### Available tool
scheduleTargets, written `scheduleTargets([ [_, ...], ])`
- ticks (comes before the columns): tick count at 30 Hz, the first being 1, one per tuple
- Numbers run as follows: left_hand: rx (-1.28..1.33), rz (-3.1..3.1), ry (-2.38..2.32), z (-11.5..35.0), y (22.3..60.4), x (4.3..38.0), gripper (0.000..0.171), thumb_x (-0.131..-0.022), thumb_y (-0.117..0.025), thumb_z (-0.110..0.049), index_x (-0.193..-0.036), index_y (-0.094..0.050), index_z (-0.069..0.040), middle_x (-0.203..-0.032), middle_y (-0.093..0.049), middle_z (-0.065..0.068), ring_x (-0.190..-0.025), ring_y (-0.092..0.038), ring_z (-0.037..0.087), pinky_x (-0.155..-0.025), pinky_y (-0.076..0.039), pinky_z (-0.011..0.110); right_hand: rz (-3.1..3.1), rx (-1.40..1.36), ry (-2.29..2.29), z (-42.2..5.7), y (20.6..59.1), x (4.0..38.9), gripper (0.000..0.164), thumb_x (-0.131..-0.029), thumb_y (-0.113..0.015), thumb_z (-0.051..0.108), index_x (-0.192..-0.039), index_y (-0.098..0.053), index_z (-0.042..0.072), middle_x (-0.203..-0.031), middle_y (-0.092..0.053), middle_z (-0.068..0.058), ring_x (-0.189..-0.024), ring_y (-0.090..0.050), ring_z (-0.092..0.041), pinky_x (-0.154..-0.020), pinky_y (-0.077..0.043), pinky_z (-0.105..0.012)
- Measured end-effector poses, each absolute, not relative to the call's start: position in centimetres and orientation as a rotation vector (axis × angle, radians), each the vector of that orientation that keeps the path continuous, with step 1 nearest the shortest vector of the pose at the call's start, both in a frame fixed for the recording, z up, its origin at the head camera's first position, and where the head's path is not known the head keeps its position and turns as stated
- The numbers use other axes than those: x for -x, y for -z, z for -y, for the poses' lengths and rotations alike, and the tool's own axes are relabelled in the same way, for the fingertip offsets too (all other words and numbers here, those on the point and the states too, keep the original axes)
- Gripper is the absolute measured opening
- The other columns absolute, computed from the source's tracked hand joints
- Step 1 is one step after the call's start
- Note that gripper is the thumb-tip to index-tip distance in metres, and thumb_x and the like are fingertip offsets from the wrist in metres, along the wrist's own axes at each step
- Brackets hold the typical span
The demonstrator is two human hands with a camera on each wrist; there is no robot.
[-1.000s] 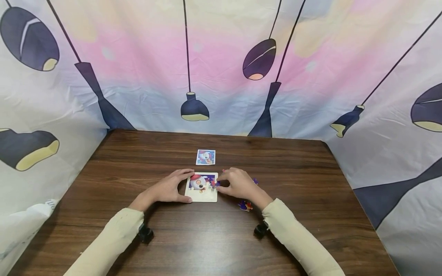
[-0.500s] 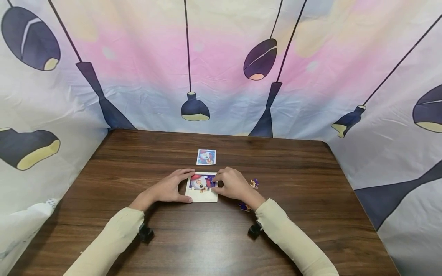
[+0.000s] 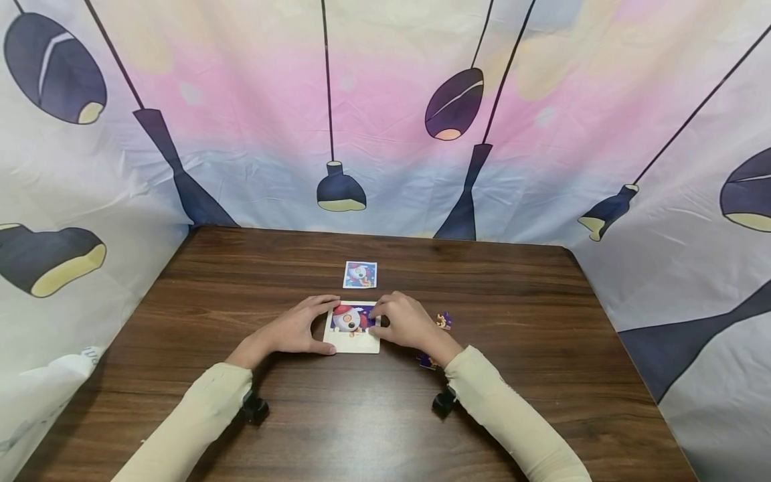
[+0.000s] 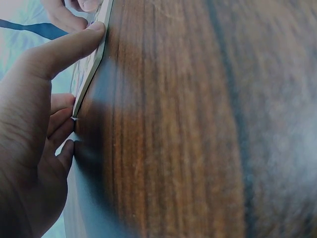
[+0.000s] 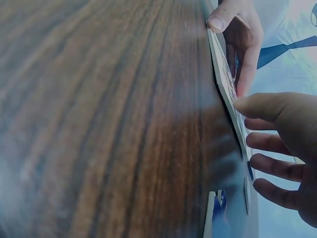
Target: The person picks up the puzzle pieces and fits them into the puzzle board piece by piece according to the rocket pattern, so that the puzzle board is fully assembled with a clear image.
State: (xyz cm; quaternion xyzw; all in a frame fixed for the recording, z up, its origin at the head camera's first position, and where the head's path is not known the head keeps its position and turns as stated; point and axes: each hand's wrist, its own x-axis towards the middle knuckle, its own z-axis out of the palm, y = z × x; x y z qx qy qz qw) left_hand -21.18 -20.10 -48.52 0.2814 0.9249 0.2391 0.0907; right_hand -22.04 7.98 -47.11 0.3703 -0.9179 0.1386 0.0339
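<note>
A jigsaw puzzle board (image 3: 354, 344) with a pale frame lies flat on the table. Its upper part is filled with a white, red-capped cartoon character; the lower strip is bare. My left hand (image 3: 295, 327) grips the board's left side, thumb at the near edge and fingers at the far corner, as the left wrist view also shows. At the right side of the picture, thumb and forefinger of my right hand (image 3: 406, 323) pinch a purple puzzle piece (image 3: 371, 321) down against the board. The fingers cover much of that piece.
Loose puzzle pieces (image 3: 443, 320) lie right of the right hand, with more pieces (image 3: 428, 361) nearer, partly behind the wrist. Beyond the board is a small picture card (image 3: 360, 275) with the same character. A printed cloth (image 3: 397, 187) hangs behind the wooden table (image 3: 271, 261).
My right hand has moved slightly left, bringing the purple piece from the board's right edge onto the picture; it has stayed there since. The left hand keeps its place.
</note>
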Motion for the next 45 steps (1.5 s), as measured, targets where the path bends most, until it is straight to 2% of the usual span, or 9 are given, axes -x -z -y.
scheduleTargets([
  [5, -0.832, -2.745, -0.711, 20.2, 48.5, 21.2, 0.103, -0.076, -0.083, -0.058, -0.157, -0.041, -0.012, -0.162, -0.037, 0.009, -0.148, -0.032, 0.037, -0.114, -0.032, 0.062, 2.835, -1.153, -0.407, -7.8, 47.2, 22.0, 0.023, -0.092, -0.077, 0.036, -0.106, -0.082, 0.019, -0.112, -0.072, 0.001, -0.099, -0.064, -0.016, -0.084, -0.056, -0.033],
  [11, -0.817, -2.75, -0.703, 20.4, 48.5, 21.2, 0.103, -0.076, -0.083, -0.059, -0.157, -0.041, -0.012, -0.162, -0.036, 0.009, -0.149, -0.032, 0.037, -0.114, -0.033, 0.063, 2.851, -1.163, -0.409, -7.7, 47.1, 21.9, 0.025, -0.094, -0.075, 0.036, -0.11, -0.082, 0.018, -0.118, -0.071, -0.001, -0.102, -0.063, -0.017, -0.084, -0.055, -0.032],
  [18, -0.845, -2.763, -0.71, 20.2, 48.5, 21.1, 0.104, -0.075, -0.084, -0.059, -0.156, -0.043, -0.01, -0.161, -0.038, 0.011, -0.147, -0.034, 0.039, -0.112, -0.034, 0.063, 2.817, -1.133, -0.608, -9.2, 46.5, 22.2, 0.025, -0.096, -0.073, 0.031, -0.111, -0.08, 0.013, -0.116, -0.072, -0.004, -0.107, -0.066, -0.021, -0.096, -0.054, -0.041],
  [23, -0.841, -2.767, -0.718, 20.2, 48.3, 21.0, 0.104, -0.074, -0.085, -0.058, -0.156, -0.043, -0.008, -0.16, -0.038, 0.012, -0.147, -0.034, 0.039, -0.113, -0.034, 0.062, 2.782, -1.037, -0.717, -11.3, 46.3, 22.9, 0.022, -0.097, -0.071, 0.026, -0.112, -0.08, 0.013, -0.112, -0.073, -0.001, -0.106, -0.066, -0.02, -0.092, -0.054, -0.041],
  [31, -0.851, -2.757, -0.709, 20.2, 48.1, 20.9, 0.104, -0.076, -0.084, -0.058, -0.157, -0.041, -0.007, -0.161, -0.037, 0.013, -0.147, -0.033, 0.039, -0.113, -0.034, 0.062, 2.788, -1.033, -0.739, -13.4, 46.4, 24.2, 0.024, -0.096, -0.071, 0.019, -0.118, -0.078, 0.014, -0.117, -0.072, -0.003, -0.111, -0.065, -0.023, -0.093, -0.054, -0.045],
  [45, -0.861, -2.768, -0.709, 20.1, 48.3, 20.9, 0.105, -0.074, -0.085, -0.058, -0.156, -0.043, -0.008, -0.16, -0.04, 0.012, -0.147, -0.035, 0.038, -0.114, -0.033, 0.062, 2.911, -1.031, -0.683, -13.7, 47.6, 26.3, 0.035, -0.091, -0.068, 0.014, -0.125, -0.075, 0.014, -0.125, -0.069, -0.006, -0.115, -0.063, -0.027, -0.097, -0.052, -0.048],
])
